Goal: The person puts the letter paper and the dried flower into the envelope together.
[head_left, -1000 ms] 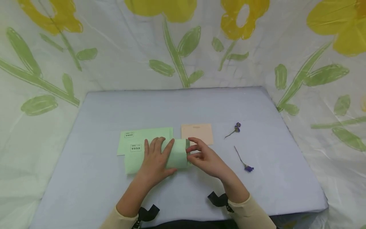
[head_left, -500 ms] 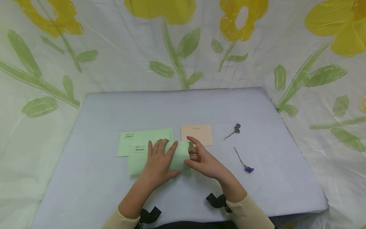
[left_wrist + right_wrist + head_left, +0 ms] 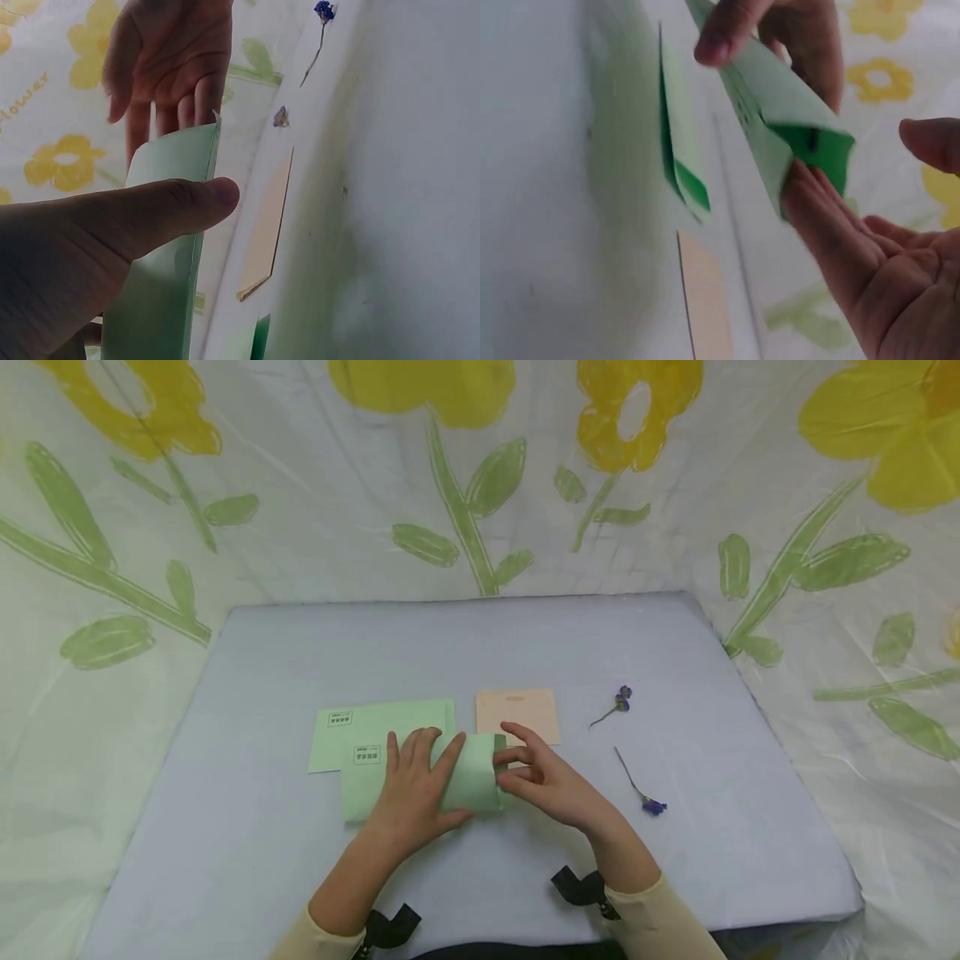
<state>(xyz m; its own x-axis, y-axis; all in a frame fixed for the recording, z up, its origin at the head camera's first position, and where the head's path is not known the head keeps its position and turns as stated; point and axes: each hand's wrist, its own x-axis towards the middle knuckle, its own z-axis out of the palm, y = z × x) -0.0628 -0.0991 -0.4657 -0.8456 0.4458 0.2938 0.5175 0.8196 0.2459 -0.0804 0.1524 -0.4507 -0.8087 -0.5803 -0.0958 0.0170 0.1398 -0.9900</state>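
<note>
In the head view, my left hand (image 3: 411, 785) lies spread over a pale green envelope (image 3: 472, 772) and grips it by its edges, so that the envelope bows. The left wrist view has the thumb (image 3: 187, 204) along one edge. My right hand (image 3: 551, 781) is at the envelope's right end. There, in the right wrist view, straight fingers (image 3: 829, 217) reach into the open mouth while the thumb stands apart. The mouth shows a darker green inside. A printed box marks the envelope's left part. The fingertips inside are hidden.
Another green envelope (image 3: 382, 714) lies behind, partly covered in the head view. A beige card-like piece (image 3: 517, 710) is to its right. Further right lie two dried purple flowers on stems, an upper flower (image 3: 622, 697) and a lower flower (image 3: 652, 807). A grey-white cloth covers the table (image 3: 450, 643).
The held envelope has shifted slightly right with my left hand. My right hand's fingers have moved about at its mouth, and the hand has drawn slightly right in the last half second.
</note>
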